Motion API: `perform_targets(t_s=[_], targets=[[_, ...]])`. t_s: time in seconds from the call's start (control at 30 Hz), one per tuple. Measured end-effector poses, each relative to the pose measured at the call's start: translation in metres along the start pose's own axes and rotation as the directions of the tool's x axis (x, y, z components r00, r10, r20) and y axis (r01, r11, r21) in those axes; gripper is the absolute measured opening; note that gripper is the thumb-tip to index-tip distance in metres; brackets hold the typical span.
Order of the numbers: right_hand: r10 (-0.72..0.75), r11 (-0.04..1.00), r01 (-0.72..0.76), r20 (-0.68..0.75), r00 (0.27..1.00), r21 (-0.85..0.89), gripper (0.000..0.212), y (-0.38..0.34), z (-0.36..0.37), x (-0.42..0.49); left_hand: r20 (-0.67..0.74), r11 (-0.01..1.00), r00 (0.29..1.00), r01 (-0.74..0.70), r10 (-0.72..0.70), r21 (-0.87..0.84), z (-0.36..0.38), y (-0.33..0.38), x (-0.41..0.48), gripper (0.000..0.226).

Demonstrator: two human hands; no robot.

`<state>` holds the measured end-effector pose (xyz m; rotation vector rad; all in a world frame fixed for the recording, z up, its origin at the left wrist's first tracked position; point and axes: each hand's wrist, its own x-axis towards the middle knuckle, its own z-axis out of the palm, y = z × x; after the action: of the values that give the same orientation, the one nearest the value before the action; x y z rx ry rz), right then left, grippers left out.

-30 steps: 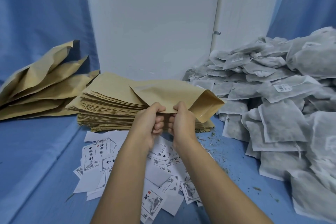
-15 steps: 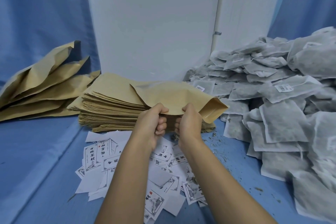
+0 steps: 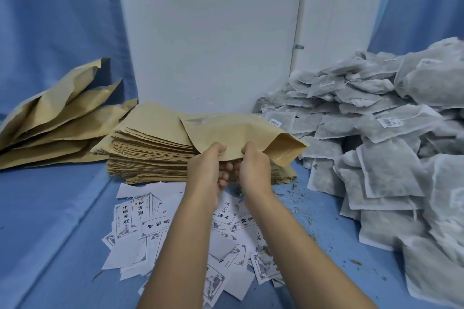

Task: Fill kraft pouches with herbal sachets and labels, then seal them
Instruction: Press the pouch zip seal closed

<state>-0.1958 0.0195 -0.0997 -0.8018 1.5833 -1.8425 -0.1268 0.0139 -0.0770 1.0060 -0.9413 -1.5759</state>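
I am looking down at a blue-covered bench [image 3: 57, 208] with both bare arms stretched forward. My left hand [image 3: 207, 165] and right hand [image 3: 253, 167] sit side by side, almost touching, and both are closed on the near edge of one kraft pouch [image 3: 233, 133]. My thumbs lie on top of the paper and my fingers are curled underneath it. The pouch is lifted just above the bench, lying nearly flat, with one folded end [image 3: 285, 150] pointing right and sagging slightly.

Directly behind and under the pouch, near the middle of the bench, is a neat stack of flat empty pouches [image 3: 148, 155]. To the left, toward the back left corner, several bulkier kraft pouches [image 3: 57, 120] lie overlapping and leaning on each other.

Along the right edge of the bench, a large loose heap of grey-white herbal sachets [image 3: 381, 148] runs from the back wall to the near edge. Some carry small barcode stickers. Bits of dried herb [image 3: 301, 211] are scattered on the blue surface between that heap and my right arm.

Beneath my forearms, at the near middle of the bench, white paper labels [image 3: 130, 218] printed with black characters and ink drawings lie scattered, some face down.

A white panel [image 3: 208, 32] stands at the back edge, with blue cloth on both sides.
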Motion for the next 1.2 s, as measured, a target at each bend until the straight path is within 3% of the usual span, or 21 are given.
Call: perform_targets(t_s=[0.13, 0.27, 0.43, 0.57, 0.73, 0.93, 1.1, 1.2], targets=[[0.067, 0.997, -0.068, 0.036, 0.997, 0.041, 0.031, -0.004, -0.002, -0.004, -0.067, 0.998, 0.996, -0.056, 0.054, -0.031, -0.002, -0.003, 0.001, 0.02], [0.191, 0.949, -0.181, -0.012, 0.982, 0.257, 0.027, -0.009, -0.003, -0.006, -0.102, 0.995, 0.992, -0.082, 0.076, -0.056, -0.001, -0.004, 0.002, 0.019], [0.202, 0.924, -0.234, 0.132, 0.97, 0.301, 0.029, -0.013, -0.001, -0.011, -0.193, 0.986, 0.972, -0.152, 0.137, -0.067, 0.003, -0.008, 0.001, 0.017], [0.228, 0.922, -0.285, 0.227, 0.947, 0.262, 0.034, -0.015, 0.0, -0.016, -0.086, 0.998, 0.994, -0.062, 0.061, -0.006, 0.002, -0.005, -0.002, 0.021], [0.259, 0.867, -0.302, 0.16, 0.952, 0.396, 0.029, -0.015, 0.001, -0.015, -0.065, 0.997, 0.997, -0.053, 0.05, -0.05, -0.003, -0.001, 0.0, 0.026], [0.255, 0.895, -0.306, 0.19, 0.948, 0.324, 0.029, -0.017, -0.003, -0.013, 0.037, 1.0, 0.999, -0.013, 0.013, 0.005, -0.001, -0.004, -0.001, 0.033], [0.257, 0.819, -0.333, 0.22, 0.941, 0.467, 0.03, -0.019, -0.005, -0.015, 0.001, 0.996, 0.999, -0.048, 0.048, -0.075, 0.001, -0.006, 0.002, 0.023], [0.236, 0.834, -0.309, 0.21, 0.949, 0.457, 0.029, -0.02, -0.004, -0.016, -0.024, 0.991, 0.999, -0.042, 0.039, -0.125, 0.002, -0.007, 0.002, 0.025]])
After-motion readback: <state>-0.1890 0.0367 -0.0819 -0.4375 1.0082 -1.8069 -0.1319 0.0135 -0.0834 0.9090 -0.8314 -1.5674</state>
